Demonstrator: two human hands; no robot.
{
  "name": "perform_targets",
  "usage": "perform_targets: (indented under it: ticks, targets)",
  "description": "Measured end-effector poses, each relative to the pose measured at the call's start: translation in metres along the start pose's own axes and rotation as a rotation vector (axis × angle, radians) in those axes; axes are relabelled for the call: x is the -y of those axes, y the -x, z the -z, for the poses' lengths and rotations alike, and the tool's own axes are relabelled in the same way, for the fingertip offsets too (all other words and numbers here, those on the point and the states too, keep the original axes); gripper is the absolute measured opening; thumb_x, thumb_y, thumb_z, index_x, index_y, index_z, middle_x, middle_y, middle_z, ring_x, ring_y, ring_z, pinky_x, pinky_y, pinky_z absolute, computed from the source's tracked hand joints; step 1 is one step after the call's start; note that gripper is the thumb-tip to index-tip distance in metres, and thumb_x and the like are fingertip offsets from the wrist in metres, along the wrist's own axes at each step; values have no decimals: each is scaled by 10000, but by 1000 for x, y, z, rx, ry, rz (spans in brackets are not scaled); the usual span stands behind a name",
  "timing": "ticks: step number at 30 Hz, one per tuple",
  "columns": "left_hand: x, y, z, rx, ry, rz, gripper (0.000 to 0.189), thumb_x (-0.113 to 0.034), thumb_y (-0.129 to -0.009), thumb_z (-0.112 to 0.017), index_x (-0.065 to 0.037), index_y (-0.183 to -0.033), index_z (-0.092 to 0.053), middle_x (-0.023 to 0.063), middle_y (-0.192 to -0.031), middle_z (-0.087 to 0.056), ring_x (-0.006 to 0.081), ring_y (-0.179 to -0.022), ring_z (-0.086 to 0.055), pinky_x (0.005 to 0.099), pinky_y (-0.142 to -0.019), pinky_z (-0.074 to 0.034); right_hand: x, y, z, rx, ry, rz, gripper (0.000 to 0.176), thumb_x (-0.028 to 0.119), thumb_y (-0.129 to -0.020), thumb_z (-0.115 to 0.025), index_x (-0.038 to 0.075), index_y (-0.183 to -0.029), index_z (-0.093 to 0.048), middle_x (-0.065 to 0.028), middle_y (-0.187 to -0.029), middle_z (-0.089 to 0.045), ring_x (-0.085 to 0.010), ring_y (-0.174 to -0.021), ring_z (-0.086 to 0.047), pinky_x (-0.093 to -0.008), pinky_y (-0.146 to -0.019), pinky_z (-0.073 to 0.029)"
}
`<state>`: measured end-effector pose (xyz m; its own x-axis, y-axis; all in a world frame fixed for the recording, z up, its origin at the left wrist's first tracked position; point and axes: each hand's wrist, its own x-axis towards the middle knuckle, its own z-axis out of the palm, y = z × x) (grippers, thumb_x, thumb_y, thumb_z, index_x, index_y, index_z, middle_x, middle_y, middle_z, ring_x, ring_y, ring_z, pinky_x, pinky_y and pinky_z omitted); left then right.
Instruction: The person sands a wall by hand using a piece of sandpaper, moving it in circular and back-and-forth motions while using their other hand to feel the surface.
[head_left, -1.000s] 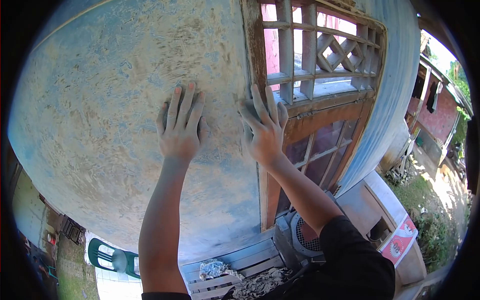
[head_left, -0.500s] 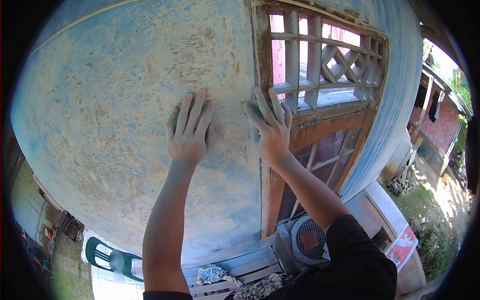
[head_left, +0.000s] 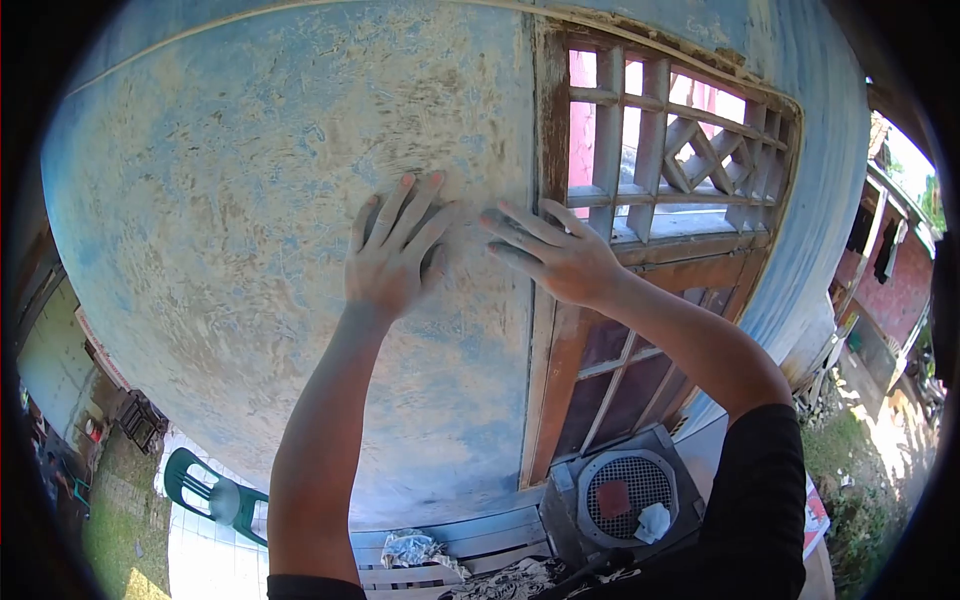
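A blue wall (head_left: 230, 290) with worn, scraped patches of pale brown and white fills the middle of the view. Flat against it, fingers spread and pointing up, lies my left hand (head_left: 388, 255), coated in grey dust. My right hand (head_left: 562, 252) is beside it at the wooden window frame (head_left: 541, 420), its fingers stretched left toward the left hand over the wall. Its fingertips are dusty too. Neither hand shows an object in it; what lies under the palms is hidden. A small gap separates the two hands.
To the right is a lattice window (head_left: 655, 150) above dark glass panes (head_left: 600, 400). Below stand a speaker-like box (head_left: 625, 495) with a crumpled white wad (head_left: 653, 522) on it, and a slatted bench (head_left: 500, 533) with a crumpled cloth (head_left: 412, 548). A green chair (head_left: 225, 500) is lower left.
My right hand has turned from fingers pointing up to fingers pointing left, and its elbow has swung outward. My left hand stays on the wall, shifted slightly. The view has also shifted a little.
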<state>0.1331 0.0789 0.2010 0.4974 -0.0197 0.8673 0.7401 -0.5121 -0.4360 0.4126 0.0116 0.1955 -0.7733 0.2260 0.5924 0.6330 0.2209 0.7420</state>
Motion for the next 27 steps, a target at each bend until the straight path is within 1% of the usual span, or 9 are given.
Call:
perform_targets:
  ticks: [2, 5, 8, 11, 15, 20, 22, 25, 27]
  targets:
    - [-3, -2, -6, -25, -38, 15, 456, -320, -983, -612, -340, -1439, -620, -42, -1659, -472, 210, -1527, -440, 502, -1229, -346, -21, -18, 10, -3, 24, -43, 356, 129, -919, -697, 217, -1260, -746, 5, -1653, -474, -236, -1553, -380, -445, -1172, -404]
    - [-6, 1, -11, -59, -40, 32, 430, -316, -992, -603, -312, -1420, -638, -17, -1648, -491, 232, -1517, -456, 499, -1226, -349, -30, -36, 25, -69, 20, -332, 429, 114, -909, -687, 211, -1325, -728, 21, -1662, -460, -219, -1579, -323, -456, -1184, -394]
    - [-5, 2, -11, -73, -12, 22, 429, -298, -998, -584, -284, -1423, -640, 7, -1643, -501, 250, -1516, -460, 499, -1225, -347, -2, -27, 2, -101, -29, -381, 446, 114, -894, -704, 240, -1321, -731, 16, -1659, -463, -226, -1574, -333, -457, -1181, -400]
    - [-4, 3, -10, -72, -16, 23, 438, -289, -1000, -570, -285, -1432, -638, 6, -1641, -505, 245, -1512, -465, 495, -1223, -349, 20, 0, -12, -2, -39, -195, 464, 115, -872, -731, 266, -1311, -735, 14, -1653, -471, -229, -1563, -353, -453, -1191, -391]
    - [-6, 3, -9, -52, -29, 27, 449, -271, -998, -560, -288, -1439, -639, 3, -1637, -509, 240, -1503, -475, 488, -1218, -354, -11, 0, -5, 1, -7, -52, 455, 123, -861, -750, 263, -1294, -741, 23, -1644, -481, -225, -1550, -376, -458, -1199, -381]
    - [-5, 4, -10, -65, -25, 28, 446, -263, -995, -563, -284, -1433, -644, 0, -1633, -514, 239, -1500, -480, 488, -1211, -364, -37, -37, 20, -161, 94, -358, 389, 141, -892, -743, 233, -1271, -746, 40, -1633, -497, -210, -1540, -391, -484, -1189, -378]
    - [-5, 4, -10, -63, -20, 25, 444, -260, -995, -563, -282, -1431, -645, -1, -1633, -514, 238, -1500, -480, 489, -1207, -369, -22, -29, 7, -168, 64, -371, 396, 139, -895, -738, 201, -1286, -740, 30, -1635, -496, -210, -1547, -379, -460, -1178, -391]
    - [-4, 5, -11, -93, -5, 20, 442, -252, -993, -566, -279, -1427, -645, -4, -1636, -510, 234, -1506, -474, 489, -1204, -374, 9, -3, -7, -4, 27, -138, 395, 179, -896, -745, 188, -1291, -734, 34, -1622, -512, -196, -1552, -375, -394, -1170, -416]
    - [-5, 5, -10, -85, -10, 22, 450, -243, -986, -573, -282, -1430, -641, -7, -1641, -503, 232, -1510, -469, 485, -1207, -372, 8, 9, -8, 21, 4, -37, 405, 185, -890, -755, 219, -1294, -737, 38, -1628, -504, -192, -1552, -375, -408, -1185, -400]
